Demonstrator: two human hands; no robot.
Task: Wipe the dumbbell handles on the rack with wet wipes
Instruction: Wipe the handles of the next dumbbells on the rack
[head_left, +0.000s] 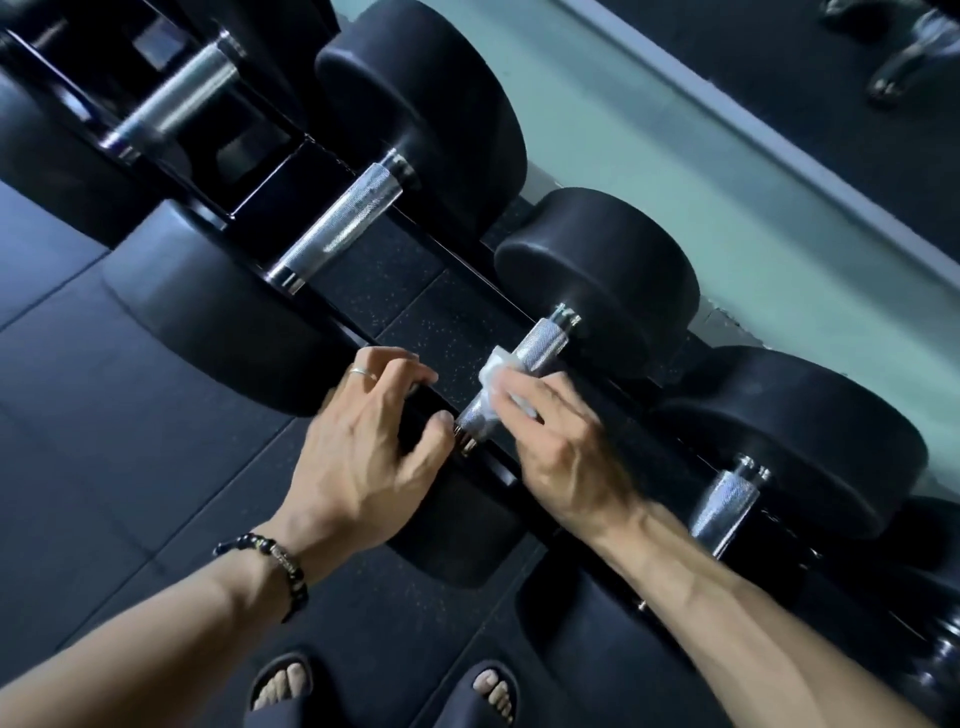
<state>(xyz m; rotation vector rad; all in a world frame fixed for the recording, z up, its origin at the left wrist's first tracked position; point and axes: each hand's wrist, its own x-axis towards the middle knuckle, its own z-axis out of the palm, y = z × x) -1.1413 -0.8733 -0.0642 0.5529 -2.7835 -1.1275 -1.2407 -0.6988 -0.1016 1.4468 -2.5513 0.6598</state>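
Black dumbbells lie in a diagonal row on a dark rack (363, 338). My right hand (561, 441) holds a white wet wipe (493, 371) wrapped around the knurled steel handle (543, 345) of the middle dumbbell. My left hand (369, 447) grips the near black head of that same dumbbell, fingers curled over its edge, a ring on one finger and a bead bracelet on the wrist. Other steel handles show to the upper left (340, 228) and lower right (724, 501).
A further dumbbell handle (176, 98) lies at the top left. Dark rubber floor tiles (78, 415) spread to the left. A pale wall base (701, 156) runs behind the rack. My feet in dark slides (384, 691) stand at the bottom.
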